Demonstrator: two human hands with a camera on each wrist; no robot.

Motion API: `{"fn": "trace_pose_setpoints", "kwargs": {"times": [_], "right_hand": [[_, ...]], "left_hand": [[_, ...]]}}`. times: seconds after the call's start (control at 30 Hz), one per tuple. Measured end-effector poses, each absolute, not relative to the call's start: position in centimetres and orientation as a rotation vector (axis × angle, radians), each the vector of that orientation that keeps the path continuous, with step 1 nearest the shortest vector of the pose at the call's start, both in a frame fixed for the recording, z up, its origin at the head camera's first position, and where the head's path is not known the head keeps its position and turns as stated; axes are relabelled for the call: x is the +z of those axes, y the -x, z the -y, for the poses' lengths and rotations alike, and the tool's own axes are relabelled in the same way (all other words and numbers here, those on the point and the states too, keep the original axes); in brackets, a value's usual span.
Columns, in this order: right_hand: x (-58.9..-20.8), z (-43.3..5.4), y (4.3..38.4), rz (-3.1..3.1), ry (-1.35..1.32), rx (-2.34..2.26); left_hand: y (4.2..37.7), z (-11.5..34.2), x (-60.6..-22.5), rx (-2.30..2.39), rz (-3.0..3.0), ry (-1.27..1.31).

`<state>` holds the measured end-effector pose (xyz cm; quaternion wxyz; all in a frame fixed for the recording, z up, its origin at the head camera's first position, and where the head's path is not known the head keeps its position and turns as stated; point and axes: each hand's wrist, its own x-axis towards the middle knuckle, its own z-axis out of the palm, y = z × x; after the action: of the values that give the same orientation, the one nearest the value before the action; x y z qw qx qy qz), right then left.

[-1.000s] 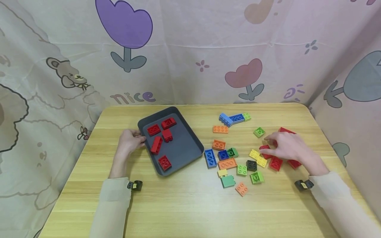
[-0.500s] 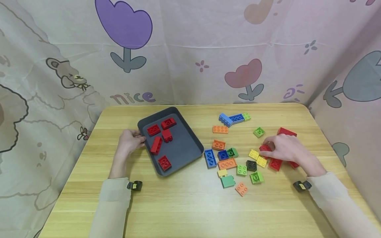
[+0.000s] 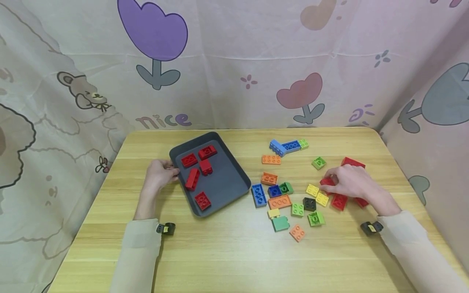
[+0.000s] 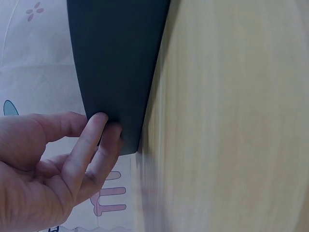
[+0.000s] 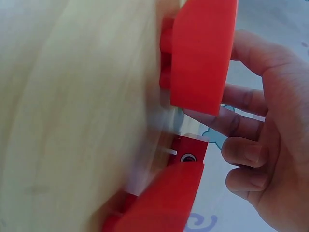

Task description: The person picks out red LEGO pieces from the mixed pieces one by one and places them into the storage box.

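Note:
My left hand [image 3: 159, 174] holds the left rim of a dark grey tray [image 3: 227, 185]. In the left wrist view its fingertips [image 4: 104, 118] lie against the tray's outer wall. Several red bricks lie in the tray, including one brick [image 3: 202, 200] near its front corner. On the right, my right hand [image 3: 352, 181] pinches a red brick [image 3: 325, 183] between thumb and fingers, low at the table. Another red brick [image 3: 339, 202] sits just below that hand. In the right wrist view a large red block [image 5: 203, 58] hides part of the fingers.
A further red brick [image 3: 353, 162] lies behind the right hand. Yellow bricks [image 3: 317, 195], a black brick [image 3: 309, 204], green, orange and blue bricks [image 3: 259, 195] are scattered between tray and right hand. A patterned cloth [image 3: 234, 81] hangs behind the wooden table [image 3: 220, 256].
My right hand has come slightly closer to the red brick beside the yellow ones, and its fingers have closed round it. The left hand and tray have stayed in place.

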<state>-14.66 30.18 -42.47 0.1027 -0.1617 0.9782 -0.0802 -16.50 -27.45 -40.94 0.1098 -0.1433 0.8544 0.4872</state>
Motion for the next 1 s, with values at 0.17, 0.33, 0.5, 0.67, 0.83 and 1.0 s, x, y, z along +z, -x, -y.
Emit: {"fn": "trace_pose_setpoints", "kwargs": {"times": [0.17,0.33,0.5,0.67,0.83,1.0], "right_hand": [[-42.1,-30.2,14.6,-2.893,0.472,-0.235],[-41.7,-30.0,14.5,-2.900,0.465,-0.228],[-41.2,-29.8,14.7,-2.912,0.499,-0.208],[-40.6,-29.5,15.0,-2.921,0.537,-0.206],[-39.9,-29.0,15.4,-2.922,0.537,-0.206],[-39.1,-28.2,15.7,-2.934,0.594,-0.194]], "left_hand": [[16.5,27.5,-40.9,1.430,-2.504,0.422],[16.5,27.4,-40.9,1.427,-2.498,0.427],[16.6,27.4,-40.8,1.430,-2.496,0.434],[16.5,27.4,-40.8,1.413,-2.496,0.437],[16.5,27.4,-40.7,1.409,-2.496,0.437],[16.6,27.3,-40.7,1.412,-2.492,0.440]]}}
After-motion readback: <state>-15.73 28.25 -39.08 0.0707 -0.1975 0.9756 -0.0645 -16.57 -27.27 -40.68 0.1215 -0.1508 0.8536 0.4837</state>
